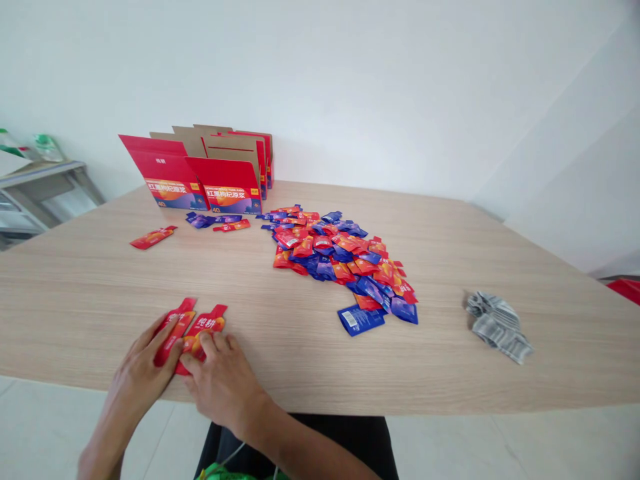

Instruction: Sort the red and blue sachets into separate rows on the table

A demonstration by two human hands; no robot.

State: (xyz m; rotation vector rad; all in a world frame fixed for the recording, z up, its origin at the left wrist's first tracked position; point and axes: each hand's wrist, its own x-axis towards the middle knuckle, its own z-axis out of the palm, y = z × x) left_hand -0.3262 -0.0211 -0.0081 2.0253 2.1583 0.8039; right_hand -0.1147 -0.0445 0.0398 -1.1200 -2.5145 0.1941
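Observation:
Two red drink pouches with white lettering lie side by side near the table's front edge, caps pointing away from me. My left hand (141, 371) grips the left red pouch (171, 328), fingers over its top face and thumb along its inner side. On the right red pouch (207, 325), my right hand (223, 381) has its fingers bent and pressed around the lower part. The lower ends of both pouches are partly hidden by my hands. A big pile of red and blue pouches (333, 250) is spread to the right, with a blue pouch (361, 320) at its near edge.
Open red cartons (233, 193) stand at the back left against the wall. Before them lie a red pouch (153, 237), another red pouch (233, 226) and blue pouches (205, 220). A crumpled striped cloth (500, 327) rests on the table's right side. A side shelf (45, 172) stands far left.

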